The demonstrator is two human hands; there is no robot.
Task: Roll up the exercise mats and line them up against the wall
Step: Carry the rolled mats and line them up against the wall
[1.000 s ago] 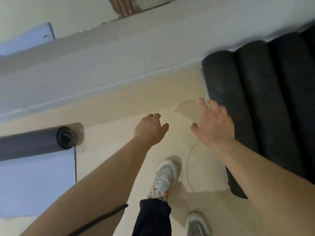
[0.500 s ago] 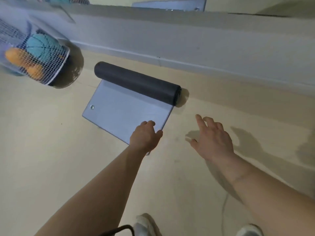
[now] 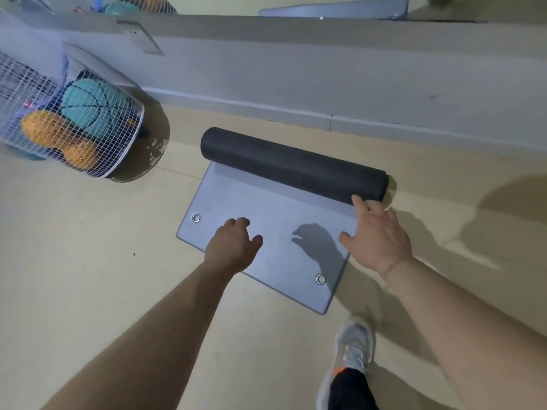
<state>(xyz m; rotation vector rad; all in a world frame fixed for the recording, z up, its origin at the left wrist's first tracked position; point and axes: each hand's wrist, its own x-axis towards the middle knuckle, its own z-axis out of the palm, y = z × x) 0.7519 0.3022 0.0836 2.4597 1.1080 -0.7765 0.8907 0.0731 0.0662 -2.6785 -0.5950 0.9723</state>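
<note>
Bare forearms [image 3: 165,327], grey sneaker [image 3: 352,347], dark trouser leg [image 3: 349,389]

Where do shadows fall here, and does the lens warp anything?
Head view: a hand-shaped shadow lies on the mat between left hand and right hand; softer shadows spread over the floor at right; the wide-angle lens makes the wire ball bin lean.

Left hand [image 3: 233,247] and right hand [image 3: 377,236] outstretched

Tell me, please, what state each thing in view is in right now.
Exercise mat: partly rolled, rest flat on floor.
Left hand: empty, fingers loosely curled, over the flat part.
Right hand: empty, fingers spread, index fingertip at the roll.
Mesh basket: holds teal and orange balls.
</note>
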